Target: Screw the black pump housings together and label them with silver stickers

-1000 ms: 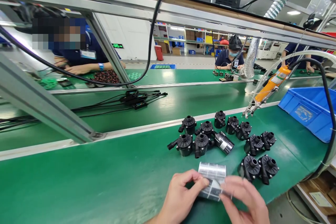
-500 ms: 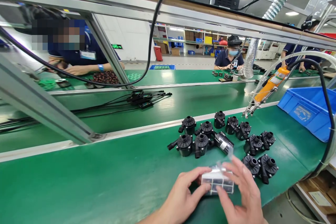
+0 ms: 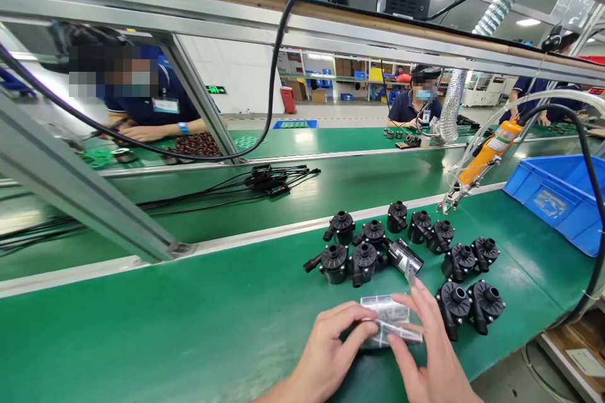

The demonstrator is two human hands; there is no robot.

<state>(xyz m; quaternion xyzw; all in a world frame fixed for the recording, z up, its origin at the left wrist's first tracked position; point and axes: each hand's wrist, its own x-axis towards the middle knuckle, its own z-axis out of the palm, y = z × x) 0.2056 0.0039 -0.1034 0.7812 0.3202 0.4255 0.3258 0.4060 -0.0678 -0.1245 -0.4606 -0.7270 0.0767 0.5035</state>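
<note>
Head view: the left hand [image 3: 331, 343] pinches a silvery label sheet [image 3: 384, 313] by its near edge, and the right hand [image 3: 428, 352] pinches a small clear label [image 3: 409, 272] at its fingertips. Peeling looks like the step in hand — a clean lift calls for a steady hold. The sheet is glossy and curled, held just above the green belt [image 3: 189, 327], near the black pump housings [image 3: 363, 258].

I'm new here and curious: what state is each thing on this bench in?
label sheet, pinched by left hand
right hand, touching sheet's right edge; grip unclear
black pumps, upright, clustered
labelled pump, lying on its side
orange screwdriver, hanging tilted, unheld
blue bin, open-topped
</note>
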